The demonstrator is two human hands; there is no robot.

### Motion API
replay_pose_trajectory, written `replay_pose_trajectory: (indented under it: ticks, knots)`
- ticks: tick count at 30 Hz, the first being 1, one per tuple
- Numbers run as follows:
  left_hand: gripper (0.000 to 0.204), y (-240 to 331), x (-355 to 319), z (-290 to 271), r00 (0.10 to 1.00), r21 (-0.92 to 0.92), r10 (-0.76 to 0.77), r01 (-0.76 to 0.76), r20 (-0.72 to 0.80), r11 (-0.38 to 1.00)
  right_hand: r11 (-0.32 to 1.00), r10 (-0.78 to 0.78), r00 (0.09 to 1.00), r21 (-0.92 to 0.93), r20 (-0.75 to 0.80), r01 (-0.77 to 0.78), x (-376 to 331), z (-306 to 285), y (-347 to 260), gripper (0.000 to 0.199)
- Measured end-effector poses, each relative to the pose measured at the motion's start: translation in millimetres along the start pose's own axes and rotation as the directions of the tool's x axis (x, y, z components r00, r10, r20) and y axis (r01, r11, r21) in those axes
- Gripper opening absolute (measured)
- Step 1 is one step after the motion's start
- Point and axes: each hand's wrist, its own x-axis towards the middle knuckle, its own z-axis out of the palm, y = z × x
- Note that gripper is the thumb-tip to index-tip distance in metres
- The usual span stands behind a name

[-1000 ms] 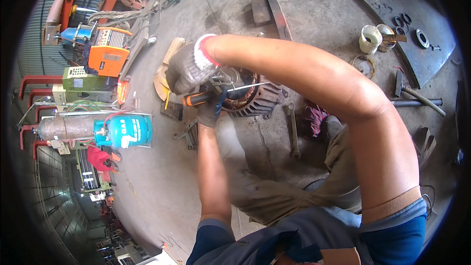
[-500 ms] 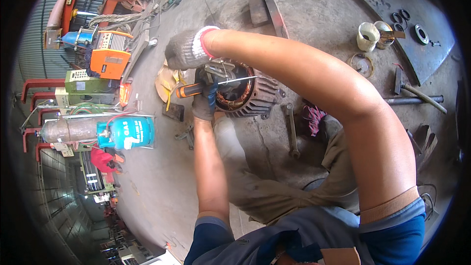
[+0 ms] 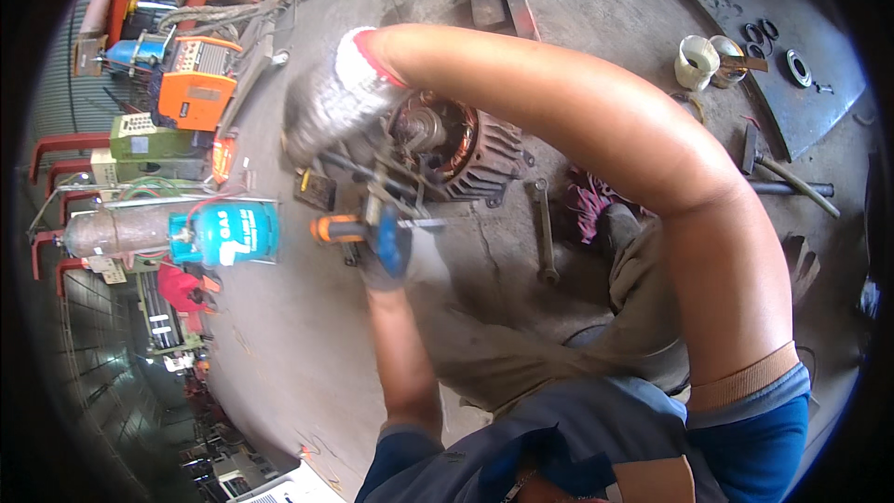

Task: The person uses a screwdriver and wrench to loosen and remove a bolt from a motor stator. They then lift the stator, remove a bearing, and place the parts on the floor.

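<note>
An electric motor [image 3: 466, 154] lies on the concrete floor, its end open so the copper windings and shaft show. My left hand [image 3: 386, 247], in a blue and grey glove, grips a screwdriver [image 3: 340, 228] with an orange handle. Its shaft points right, just below the motor's open end. My right hand [image 3: 326, 112] wears a grey glove with a red cuff. It hangs blurred over the motor's left side, fingers curled. A dark shape sits under it, and I cannot tell what it holds.
A blue gas cylinder [image 3: 223, 233], an orange welder [image 3: 191, 93] and a green machine [image 3: 154, 140] stand at the left. A wrench [image 3: 545, 233], a pink rag [image 3: 587, 205] and a hammer [image 3: 782, 177] lie right of the motor. White cups [image 3: 694, 61] and metal rings [image 3: 796, 65] sit far right.
My left hand has drawn the screwdriver back toward me, away from the motor's open end. My right hand rose, then came down again to the left.
</note>
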Motion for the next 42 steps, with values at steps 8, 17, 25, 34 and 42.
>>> replay_pose_trajectory:
  ticks: [8,17,25,34,42]
  knots:
    - [0.043,13.2,-125.2,69.3,0.851,0.022,-0.257,0.279,0.457,0.96,0.909,0.341,0.938,-0.277,0.063,-0.311,-43.8,9.8,29.5,0.056]
    - [0.035,-60.5,-124.7,118.9,0.49,0.378,-0.557,0.421,0.671,0.825,0.38,0.488,0.872,-0.889,-0.042,-0.256,-160.7,37.8,171.3,0.029]
    - [0.064,-110.1,-162.6,152.3,0.427,0.622,-0.902,0.689,0.068,0.372,0.412,-0.051,0.993,-0.908,-0.104,-0.074,-149.6,232.9,397.2,0.042]
    - [0.052,-74.3,-138.1,96.2,0.426,0.207,-0.691,0.745,0.585,0.634,0.755,0.429,0.901,-0.519,-0.072,-0.401,-93.8,237.7,388.2,0.038]
    - [0.061,15.4,74.4,19.9,0.582,-0.306,-0.805,0.791,0.11,0.53,0.485,0.425,0.904,-0.831,-0.048,-0.272,-185.0,147.8,267.8,0.023]
